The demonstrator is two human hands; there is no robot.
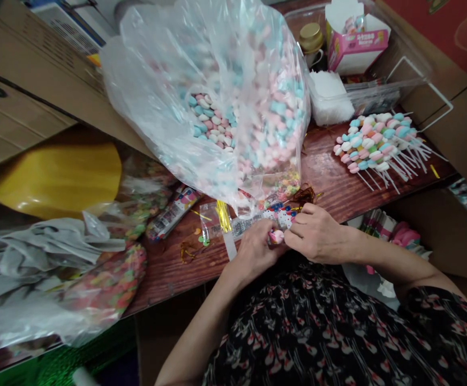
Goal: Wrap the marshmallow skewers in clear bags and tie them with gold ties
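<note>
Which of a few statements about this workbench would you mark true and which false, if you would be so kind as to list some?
1. The left hand and right hand meet around a small pink piece. True.
2. A large clear plastic bag holds pastel sweets. True.
3. Sticks of pastel sweets lie on the floor. False: they lie on the wooden table top.
4. The pink-and-white carton sits right beside the hands. False: it stands at the far end of the table, past the bag.
</note>
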